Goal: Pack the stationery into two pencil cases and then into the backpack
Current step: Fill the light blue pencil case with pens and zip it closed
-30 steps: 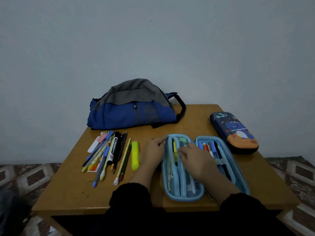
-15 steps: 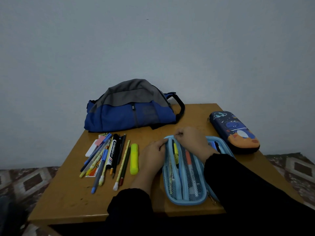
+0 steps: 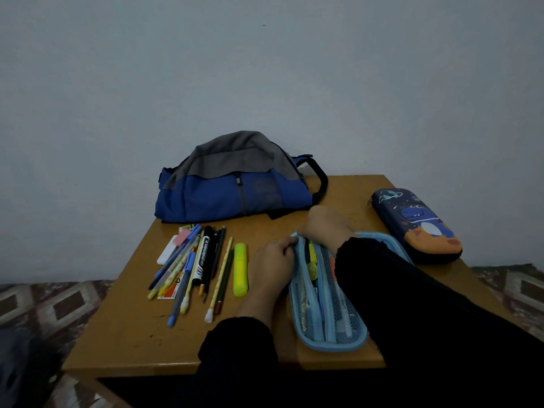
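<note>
A person is sitting at a wooden surface (image 3: 123, 343) with an open light-blue pencil case (image 3: 326, 328) lying in front of them. The left hand (image 3: 272, 267) is resting at the case's left edge, its fingers (image 3: 284, 244) curling round the rim near the far end and gripping it. The right hand (image 3: 325, 228) is reaching over the far end of the case, with the black sleeve (image 3: 412, 304) lying across the case's right half and hiding most of it; the hand is blurred and its fingers are turned away, so I cannot tell whether they are pinching anything. Pens and a yellow item are showing behind the mesh pocket of the left half.

To the left of the case, a yellow highlighter (image 3: 240, 269) is lying by itself, just beside a loose row of pens and pencils (image 3: 191, 269), including a black marker (image 3: 204, 257). A pink eraser (image 3: 182, 237) is lying at the far end of that row. A blue and grey backpack (image 3: 235, 187) is sitting at the back of the surface against the wall. A second pencil case (image 3: 416, 225), dark blue with a cartoon print, is lying zipped up at the right edge.
</note>
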Action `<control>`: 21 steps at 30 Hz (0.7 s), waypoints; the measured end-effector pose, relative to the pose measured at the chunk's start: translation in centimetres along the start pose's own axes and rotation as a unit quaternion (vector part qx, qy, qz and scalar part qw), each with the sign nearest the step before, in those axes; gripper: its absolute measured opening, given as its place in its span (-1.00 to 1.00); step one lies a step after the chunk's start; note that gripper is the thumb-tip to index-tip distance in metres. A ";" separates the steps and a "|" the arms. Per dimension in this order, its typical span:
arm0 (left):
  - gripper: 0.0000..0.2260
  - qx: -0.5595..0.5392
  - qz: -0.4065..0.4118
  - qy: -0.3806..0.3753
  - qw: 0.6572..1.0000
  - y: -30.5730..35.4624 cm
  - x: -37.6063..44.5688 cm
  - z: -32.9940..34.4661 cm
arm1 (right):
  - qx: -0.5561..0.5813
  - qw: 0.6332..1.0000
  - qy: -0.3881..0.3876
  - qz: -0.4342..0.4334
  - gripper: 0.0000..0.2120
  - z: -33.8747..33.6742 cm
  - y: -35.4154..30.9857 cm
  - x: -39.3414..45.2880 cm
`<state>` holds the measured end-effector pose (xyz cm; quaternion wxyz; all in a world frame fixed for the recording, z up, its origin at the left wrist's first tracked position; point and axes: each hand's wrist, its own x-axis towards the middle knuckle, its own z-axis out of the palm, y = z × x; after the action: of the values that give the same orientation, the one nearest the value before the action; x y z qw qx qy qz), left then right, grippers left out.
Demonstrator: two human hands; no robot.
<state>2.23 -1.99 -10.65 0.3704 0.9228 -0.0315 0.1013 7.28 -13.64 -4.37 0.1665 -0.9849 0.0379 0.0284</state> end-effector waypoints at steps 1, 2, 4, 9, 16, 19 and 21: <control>-0.67 0.003 0.001 0.001 1.000 0.0 0.0 0.0 | -0.002 1.000 0.001 0.002 -0.76 0.0 -0.1 0.0; -0.67 0.007 0.002 0.002 1.000 0.0 0.1 0.0 | -0.004 1.000 -0.001 0.005 -0.76 0.0 -0.1 0.0; -0.67 0.015 0.005 0.004 1.000 0.0 0.1 0.1 | -0.004 1.000 -0.015 0.017 -0.74 -0.2 -0.2 -0.3; -0.68 0.011 0.001 0.012 1.000 0.0 0.1 0.3 | 0.017 0.997 -0.066 0.042 -0.67 -1.3 -0.1 -2.8; -0.69 -0.010 -0.013 0.008 1.000 0.0 -0.1 0.2 | 0.066 0.993 -0.095 0.020 -0.76 -1.6 1.2 -7.6; -0.69 -0.015 -0.013 0.006 1.000 0.0 -0.2 0.1 | 0.071 0.991 -0.114 0.009 -0.70 -1.6 1.5 -8.8; -0.69 -0.003 -0.016 0.007 1.000 0.1 -0.2 0.1 | 0.079 0.987 -0.141 0.008 -0.70 -1.7 1.6 -9.5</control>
<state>2.00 -2.12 -10.69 0.3750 0.9214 -0.0142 0.1014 -2.26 -15.14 -2.62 0.2471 -0.9545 0.0240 0.1652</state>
